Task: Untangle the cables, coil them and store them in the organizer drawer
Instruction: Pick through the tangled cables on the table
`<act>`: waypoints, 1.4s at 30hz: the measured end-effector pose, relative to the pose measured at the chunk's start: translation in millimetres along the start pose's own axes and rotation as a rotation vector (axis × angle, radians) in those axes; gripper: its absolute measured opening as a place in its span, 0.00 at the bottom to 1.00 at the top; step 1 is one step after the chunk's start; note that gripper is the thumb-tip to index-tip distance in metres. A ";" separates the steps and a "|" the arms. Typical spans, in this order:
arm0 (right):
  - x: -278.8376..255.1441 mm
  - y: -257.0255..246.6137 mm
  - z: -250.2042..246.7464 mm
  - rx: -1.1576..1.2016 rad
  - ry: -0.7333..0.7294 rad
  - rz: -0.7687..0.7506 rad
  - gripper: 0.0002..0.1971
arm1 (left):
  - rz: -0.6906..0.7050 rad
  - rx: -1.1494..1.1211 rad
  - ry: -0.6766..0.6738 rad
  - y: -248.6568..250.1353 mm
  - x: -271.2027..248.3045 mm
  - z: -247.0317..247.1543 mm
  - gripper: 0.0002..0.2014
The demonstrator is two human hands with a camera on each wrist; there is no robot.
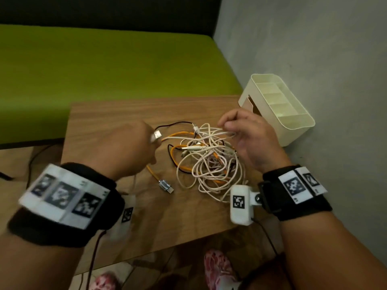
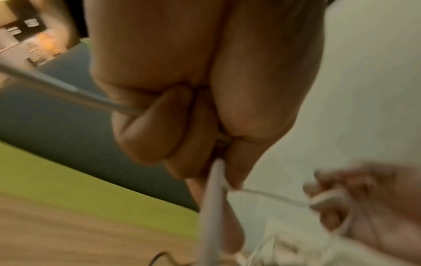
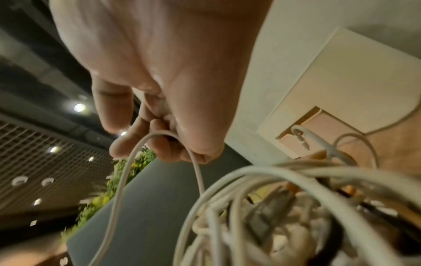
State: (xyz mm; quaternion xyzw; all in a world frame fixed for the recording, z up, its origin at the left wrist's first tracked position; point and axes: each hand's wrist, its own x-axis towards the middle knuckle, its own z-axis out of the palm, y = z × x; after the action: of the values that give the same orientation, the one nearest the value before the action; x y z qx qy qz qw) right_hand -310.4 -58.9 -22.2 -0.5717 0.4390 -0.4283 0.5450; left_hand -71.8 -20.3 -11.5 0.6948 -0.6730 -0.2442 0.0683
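A tangle of white, orange and black cables [image 1: 209, 160] lies mid-table. My left hand [image 1: 134, 147] grips the white cable [image 1: 178, 138] just behind its USB plug [image 1: 157, 135]; in the left wrist view the fingers [image 2: 159, 126] curl round that cable [image 2: 212, 207]. My right hand [image 1: 245, 132] pinches a loop of white cable [image 1: 228, 133] above the tangle; the right wrist view shows the loop [image 3: 159, 135] hooked over curled fingertips [image 3: 168, 149], with the tangle [image 3: 273, 207] below. The cream organizer [image 1: 278, 109] stands at the table's far right.
The orange cable's metal plug [image 1: 166, 186] lies near the front of the wooden table [image 1: 104, 118]. A green bench [image 1: 104, 70] runs behind the table and a grey wall [image 1: 314, 49] borders the right. Feet in patterned shoes [image 1: 217, 266] show below the table edge.
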 end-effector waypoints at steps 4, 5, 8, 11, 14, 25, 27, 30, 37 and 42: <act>-4.0 7.5 12.0 -0.482 -0.140 0.041 0.13 | 0.056 0.158 0.272 3.0 6.1 18.8 0.05; -4.2 8.4 16.2 -0.524 -0.154 0.021 0.13 | 0.101 0.209 0.344 8.5 4.5 20.6 0.03; -5.6 10.6 25.4 -0.603 -0.153 -0.094 0.13 | 0.230 0.342 0.336 27.1 1.7 41.4 0.27; -8.6 11.2 28.7 -0.494 -0.109 -0.147 0.13 | 0.429 0.079 0.258 32.7 8.2 52.2 0.29; -8.8 10.3 28.6 -0.357 -0.051 -0.218 0.14 | 0.388 -0.207 0.203 26.6 17.0 50.5 0.17; 0.1 39.1 22.1 -0.521 -0.025 -0.090 0.02 | 0.321 -1.142 0.541 21.2 14.0 7.4 0.17; 0.1 38.2 21.5 -0.552 0.008 -0.117 0.03 | 0.276 -1.251 0.532 15.5 12.3 2.5 0.17; -0.2 33.3 20.5 -0.513 0.086 -0.198 0.05 | 0.138 -0.696 0.495 4.6 15.0 3.6 0.17; 6.5 41.3 32.5 -0.764 0.085 -0.494 0.10 | 0.270 -0.083 0.368 19.9 5.2 18.3 0.17; 3.9 33.3 39.5 -0.723 0.121 -0.529 0.07 | 0.294 -0.101 0.258 31.5 8.9 29.5 0.08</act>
State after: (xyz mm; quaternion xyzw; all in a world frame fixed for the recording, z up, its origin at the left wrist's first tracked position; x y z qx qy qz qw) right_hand -272.4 -53.6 -57.0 -0.7917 0.4304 -0.4047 0.1555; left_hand -113.1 -24.8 -26.0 0.6105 -0.7395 -0.1739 0.2238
